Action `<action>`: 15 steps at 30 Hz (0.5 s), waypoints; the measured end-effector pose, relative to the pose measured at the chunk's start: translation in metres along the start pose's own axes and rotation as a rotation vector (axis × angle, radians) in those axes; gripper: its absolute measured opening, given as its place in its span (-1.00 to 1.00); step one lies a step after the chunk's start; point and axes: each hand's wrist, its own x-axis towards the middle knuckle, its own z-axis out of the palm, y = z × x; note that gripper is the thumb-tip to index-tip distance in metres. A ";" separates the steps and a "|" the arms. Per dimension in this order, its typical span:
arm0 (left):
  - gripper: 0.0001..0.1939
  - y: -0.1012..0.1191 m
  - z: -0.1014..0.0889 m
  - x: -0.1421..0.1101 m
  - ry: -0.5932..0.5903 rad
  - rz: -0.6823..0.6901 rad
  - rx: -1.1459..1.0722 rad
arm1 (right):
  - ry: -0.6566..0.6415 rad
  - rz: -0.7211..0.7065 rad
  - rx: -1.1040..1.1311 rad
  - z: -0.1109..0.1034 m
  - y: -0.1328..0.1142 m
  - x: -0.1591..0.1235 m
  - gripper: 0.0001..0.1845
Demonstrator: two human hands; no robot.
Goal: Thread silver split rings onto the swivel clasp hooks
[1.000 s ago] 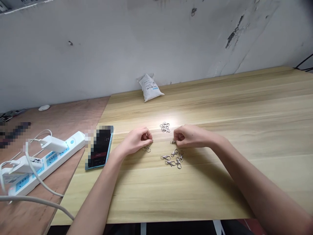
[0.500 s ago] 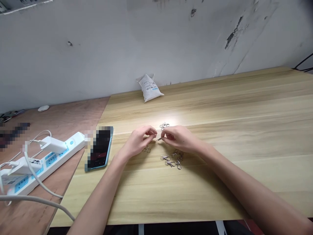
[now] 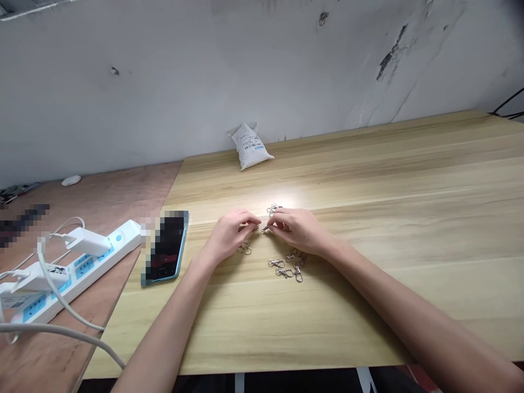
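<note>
My right hand [image 3: 295,229] pinches a small metal swivel clasp [image 3: 265,229], whose end points left from between thumb and forefinger. Facing it across a narrow gap is my left hand [image 3: 234,232], thumb and forefinger pressed together at their tips; what they hold is too small to make out. A few metal split rings [image 3: 248,250] lie on the table just below my left hand. Several silver swivel clasps [image 3: 284,272] are scattered below my right hand, some partly in its shadow. Beyond its knuckles lies a small pile of metal pieces [image 3: 272,208], partly covered by the hand.
On the light wooden table [image 3: 388,218] a phone [image 3: 166,245] lies left of my left forearm. A white power strip [image 3: 82,273] with plugged-in chargers and cables [image 3: 61,333] runs along the reddish board at left. A white packet [image 3: 250,147] rests by the wall.
Both hands stay close together with slight finger movement. The clasp in my right hand has shifted a little up and left. The loose pieces lie as before.
</note>
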 end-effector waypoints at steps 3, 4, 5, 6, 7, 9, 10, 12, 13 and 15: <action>-0.83 0.001 0.000 0.000 0.004 -0.029 -0.002 | 0.043 0.014 0.002 0.000 0.000 0.000 -0.80; -0.83 0.001 0.000 0.000 0.007 -0.040 -0.011 | 0.061 0.019 0.005 0.000 0.000 0.000 -0.80; -0.84 0.001 0.001 -0.001 0.014 -0.052 -0.022 | 0.077 0.020 0.009 -0.001 0.000 0.000 -0.80; -0.84 0.001 0.001 -0.001 0.024 -0.065 -0.032 | 0.087 0.019 0.014 -0.001 0.000 0.000 -0.80; -0.85 0.001 0.001 -0.001 0.038 -0.076 -0.040 | 0.094 0.018 0.017 -0.001 0.000 0.000 -0.81; -0.88 0.002 0.000 -0.001 0.066 -0.092 -0.052 | 0.102 0.022 0.023 -0.001 -0.001 0.000 -0.80; -0.90 0.002 0.000 -0.001 0.078 -0.099 -0.058 | 0.107 0.027 0.026 -0.001 -0.001 0.000 -0.80; -0.93 0.002 0.000 -0.001 0.086 -0.117 -0.071 | 0.125 0.038 0.035 -0.001 -0.002 0.001 -0.78; -0.94 0.002 0.000 -0.001 0.084 -0.129 -0.074 | 0.137 0.039 0.041 -0.001 -0.003 0.001 -0.78; -0.95 0.001 0.000 0.000 0.085 -0.131 -0.057 | 0.162 0.028 0.046 -0.001 -0.003 0.002 -0.76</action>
